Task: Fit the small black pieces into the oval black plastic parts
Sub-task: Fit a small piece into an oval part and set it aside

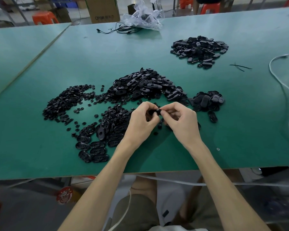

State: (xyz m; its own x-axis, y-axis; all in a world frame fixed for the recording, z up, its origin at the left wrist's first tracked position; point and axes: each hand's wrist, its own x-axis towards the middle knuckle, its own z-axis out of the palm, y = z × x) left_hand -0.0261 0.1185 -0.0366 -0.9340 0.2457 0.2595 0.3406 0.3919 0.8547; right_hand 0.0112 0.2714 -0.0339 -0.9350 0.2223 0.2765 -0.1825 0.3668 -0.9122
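From the head view, both hands meet above the green tabletop (40, 67), just in front of the piles. The left hand (141, 120) is closed on an oval black part (154, 112), pinching it between thumb and fingers, and the right hand (182, 120) has its thumb and fingertips pressed together at the right end of that same part (whether a small piece sits between them cannot be told, as the fingers cover the spot). Directly behind the hands lies the large heap of oval parts (147, 85), with a smaller stack (207, 100) just to its right. To the left spreads a loose scatter of small black pieces (65, 102). Nearer the person, left of the left wrist, a mixed cluster of ovals (97, 144) lies flat on the tabletop, several in rough rows. A separate pile of ovals (199, 49) sits well apart at the far right. A white cable (284, 87) curves along the right side, and a crumpled clear plastic bag (143, 17) rests at the far edge.
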